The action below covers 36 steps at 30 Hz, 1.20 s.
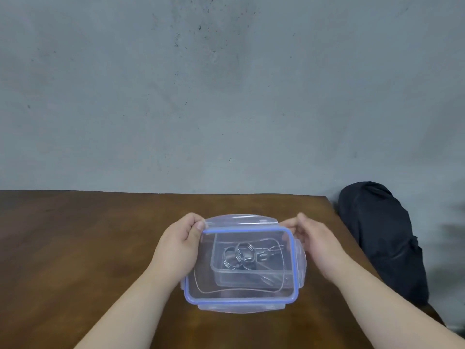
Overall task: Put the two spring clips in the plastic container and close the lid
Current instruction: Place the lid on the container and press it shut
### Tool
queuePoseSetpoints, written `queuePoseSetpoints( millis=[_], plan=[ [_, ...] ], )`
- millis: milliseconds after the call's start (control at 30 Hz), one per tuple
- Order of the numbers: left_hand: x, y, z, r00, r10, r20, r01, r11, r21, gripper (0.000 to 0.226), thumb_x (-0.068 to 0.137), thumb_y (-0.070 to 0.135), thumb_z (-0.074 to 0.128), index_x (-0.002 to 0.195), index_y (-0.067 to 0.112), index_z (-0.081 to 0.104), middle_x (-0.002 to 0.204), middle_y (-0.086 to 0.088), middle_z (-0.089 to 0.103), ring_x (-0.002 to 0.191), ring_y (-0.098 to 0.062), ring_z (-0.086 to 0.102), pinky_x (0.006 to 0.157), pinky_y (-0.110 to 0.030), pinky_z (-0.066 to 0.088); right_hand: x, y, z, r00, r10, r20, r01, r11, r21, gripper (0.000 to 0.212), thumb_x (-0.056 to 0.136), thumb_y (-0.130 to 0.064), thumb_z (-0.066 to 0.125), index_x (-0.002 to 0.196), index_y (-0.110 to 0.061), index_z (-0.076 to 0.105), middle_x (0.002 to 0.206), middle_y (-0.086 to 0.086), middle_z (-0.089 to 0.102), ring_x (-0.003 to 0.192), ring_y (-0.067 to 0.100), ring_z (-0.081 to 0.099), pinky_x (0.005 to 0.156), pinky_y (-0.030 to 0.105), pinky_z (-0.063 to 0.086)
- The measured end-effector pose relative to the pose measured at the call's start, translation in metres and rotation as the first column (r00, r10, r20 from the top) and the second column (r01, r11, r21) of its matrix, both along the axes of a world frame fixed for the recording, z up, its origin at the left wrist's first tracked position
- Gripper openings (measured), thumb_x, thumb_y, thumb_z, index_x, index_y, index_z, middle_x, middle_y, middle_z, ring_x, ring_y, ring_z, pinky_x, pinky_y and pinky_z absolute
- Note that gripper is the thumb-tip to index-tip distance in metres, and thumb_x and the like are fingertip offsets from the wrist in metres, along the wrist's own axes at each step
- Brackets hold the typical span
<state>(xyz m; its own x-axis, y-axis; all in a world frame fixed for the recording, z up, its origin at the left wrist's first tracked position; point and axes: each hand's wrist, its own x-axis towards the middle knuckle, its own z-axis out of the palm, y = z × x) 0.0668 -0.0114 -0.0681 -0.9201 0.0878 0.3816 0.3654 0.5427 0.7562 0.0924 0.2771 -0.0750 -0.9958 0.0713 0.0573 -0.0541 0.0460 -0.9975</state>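
Fingers of the left hand point(180, 244) pinch the far-left corner of the lid point(241, 295), thumb on top near the blue seal; that grip is clenched on the lid's edge. On the other side the right hand point(317, 244) has its grip on the far-right corner, though its fingertips are partly hidden behind the clear plastic, so exactly how they close cannot be told. Between the two hands the lid, clear with a blue gasket rim and four latch flaps, hangs over the plastic container point(249, 279), seemingly tilted with its far edge raised, and does not look seated.

Through the lid the container shows as a smaller clear rectangle, and inside it lie the two spring clips point(242, 255), wire coils and arms tangled together toward the left and middle. Both sit on the brown wooden table point(88, 248), near its right end; a dark bag point(380, 238) rests off the table's right edge against the grey wall point(226, 84).

So the loading step seems done and the closing step is in hand. Next, the lid likely needs squaring over the container's rim, lowering flat, pressing down, then each flap snapped shut.
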Motion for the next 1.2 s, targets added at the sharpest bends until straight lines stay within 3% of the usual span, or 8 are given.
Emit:
queuePoseSetpoints(
  millis=[67, 167, 233, 367, 533, 767, 967, 1200],
  plan=[
    [-0.015, 0.01, 0.006, 0.997, 0.016, 0.076, -0.017, 1.0, 0.002, 0.038, 0.103, 0.015, 0.049, 0.069, 0.029, 0.055, 0.058, 0.015, 0.058, 0.058, -0.01, 0.051, 0.059, -0.033, 0.041, 0.009, 0.003, 0.008, 0.999, -0.026, -0.03, 0.023, 0.996, -0.089, 0.057, 0.109, -0.034, 0.032, 0.092, -0.003, 0.076, 0.085, 0.018, 0.074, 0.073, 0.029, 0.068, 0.068, 0.039, 0.052],
    [-0.033, 0.027, 0.015, 0.992, -0.009, 0.127, 0.008, 1.0, 0.007, 0.029, 0.104, 0.019, 0.05, 0.078, 0.024, 0.062, 0.066, 0.009, 0.062, 0.065, -0.013, 0.055, 0.061, -0.03, 0.042, 0.015, -0.008, 0.007, 0.99, -0.091, -0.106, 0.118, 0.953, 0.281, 0.027, 0.104, -0.032, 0.05, 0.092, -0.018, 0.07, 0.077, -0.008, 0.074, 0.066, 0.013, 0.068, 0.062, 0.035, 0.053],
    [-0.042, 0.035, 0.018, 0.989, -0.034, 0.141, 0.028, 0.999, 0.046, 0.021, 0.103, 0.024, 0.054, 0.088, 0.024, 0.068, 0.076, 0.007, 0.067, 0.071, -0.011, 0.059, 0.065, -0.027, 0.044, 0.011, -0.011, 0.003, 0.974, -0.174, -0.144, 0.221, 0.869, 0.443, 0.019, 0.102, -0.034, 0.052, 0.091, -0.026, 0.066, 0.084, -0.007, 0.072, 0.077, 0.013, 0.067, 0.071, 0.037, 0.053],
    [-0.053, 0.036, 0.008, 0.962, -0.059, 0.267, 0.02, 0.989, 0.148, 0.019, 0.102, 0.032, 0.058, 0.091, 0.021, 0.07, 0.077, 0.005, 0.068, 0.068, -0.012, 0.06, 0.063, -0.03, 0.045, -0.009, -0.004, -0.008, 0.938, -0.329, -0.109, 0.345, 0.86, 0.377, 0.032, 0.101, -0.033, 0.054, 0.082, -0.008, 0.059, 0.074, 0.006, 0.062, 0.068, 0.02, 0.053, 0.067, 0.039, 0.045],
    [-0.057, 0.022, -0.027, 0.895, -0.044, 0.444, -0.026, 0.988, 0.15, 0.017, 0.098, 0.014, 0.061, 0.083, 0.013, 0.068, 0.057, 0.0, 0.065, 0.043, -0.017, 0.055, 0.051, -0.029, 0.044, -0.034, 0.004, -0.025, 0.924, -0.384, 0.006, 0.338, 0.821, 0.459, 0.037, 0.102, -0.038, 0.051, 0.085, -0.005, 0.055, 0.074, 0.003, 0.058, 0.064, 0.019, 0.05, 0.061, 0.037, 0.041],
    [-0.061, 0.029, -0.041, 0.878, 0.045, 0.477, -0.1, 0.991, 0.09, 0.012, 0.094, 0.023, 0.067, 0.084, 0.02, 0.073, 0.079, -0.007, 0.077, 0.054, -0.018, 0.063, 0.059, -0.036, 0.055, -0.051, 0.005, -0.036, 0.892, -0.448, 0.06, 0.364, 0.79, 0.494, 0.019, 0.096, -0.034, 0.06, 0.088, -0.017, 0.061, 0.086, 0.0, 0.069, 0.079, 0.018, 0.062, 0.069, 0.037, 0.05],
    [-0.059, 0.035, -0.046, 0.879, 0.106, 0.466, -0.129, 0.992, 0.017, 0.011, 0.093, 0.026, 0.066, 0.084, 0.026, 0.073, 0.084, 0.007, 0.077, 0.077, -0.013, 0.071, 0.065, -0.028, 0.051, -0.052, 0.005, -0.043, 0.889, -0.443, 0.113, 0.324, 0.785, 0.527, 0.016, 0.097, -0.026, 0.057, 0.085, -0.018, 0.063, 0.086, 0.001, 0.069, 0.08, 0.02, 0.063, 0.072, 0.04, 0.053],
    [-0.063, 0.031, -0.05, 0.864, 0.12, 0.489, -0.167, 0.985, 0.053, 0.014, 0.092, 0.019, 0.069, 0.081, 0.023, 0.076, 0.077, 0.006, 0.078, 0.067, -0.013, 0.069, 0.064, -0.029, 0.053, -0.052, 0.004, -0.042, 0.901, -0.423, 0.099, 0.294, 0.763, 0.576, 0.02, 0.097, -0.029, 0.057, 0.083, -0.017, 0.063, 0.082, 0.001, 0.07, 0.078, 0.023, 0.064, 0.072, 0.042, 0.054]
  ],
)
